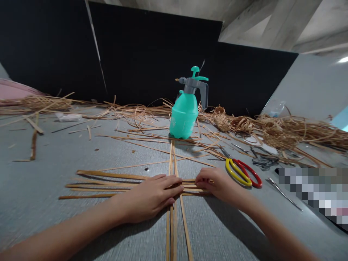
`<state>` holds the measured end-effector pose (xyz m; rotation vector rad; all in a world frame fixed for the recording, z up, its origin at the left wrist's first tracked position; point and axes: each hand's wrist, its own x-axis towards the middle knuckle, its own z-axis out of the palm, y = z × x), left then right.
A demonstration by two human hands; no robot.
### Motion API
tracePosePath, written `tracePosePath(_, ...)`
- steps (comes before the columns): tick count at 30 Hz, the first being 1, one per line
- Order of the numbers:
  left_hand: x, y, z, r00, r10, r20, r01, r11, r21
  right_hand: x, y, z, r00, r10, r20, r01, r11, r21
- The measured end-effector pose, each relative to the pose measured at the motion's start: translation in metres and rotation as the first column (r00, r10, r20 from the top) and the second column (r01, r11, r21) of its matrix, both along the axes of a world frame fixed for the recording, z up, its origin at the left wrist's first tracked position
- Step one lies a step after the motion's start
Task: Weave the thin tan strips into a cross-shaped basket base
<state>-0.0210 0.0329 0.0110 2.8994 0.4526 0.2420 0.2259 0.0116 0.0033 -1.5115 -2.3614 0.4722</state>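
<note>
Pinching strips with right hand, pressing with spread left hand; probably light, springy, splittable; best gripped between hands.

You are in what looks like a small craft workshop for weaving. In front of you, flat strips lie crossed on a grey work surface. On the far right you can see a heap of loose strips, and beside it some woven pieces with open mesh. The scissors on your right and the green spray bottle farther away are also workshop equipment. Behind stand black panels, and the bare concrete beams above make the room look rather unfinished.
</note>
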Motion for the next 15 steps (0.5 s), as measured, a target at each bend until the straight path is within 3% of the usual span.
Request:
tracePosePath(8,-0.0015,0.0016,0.0009,0.999,0.034,-0.033,-0.036,0.997,-0.062,0.0039,0.0034,0.0008,0.995,-0.002,-0.103,-0.004,0.998,-0.061)
tracePosePath(15,-0.0066,0.0090,0.0061,0.999,0.020,0.029,-0.010,0.950,-0.311,0.0061,0.0051,0.0002,0.992,0.020,-0.128,-0.029,0.997,-0.072)
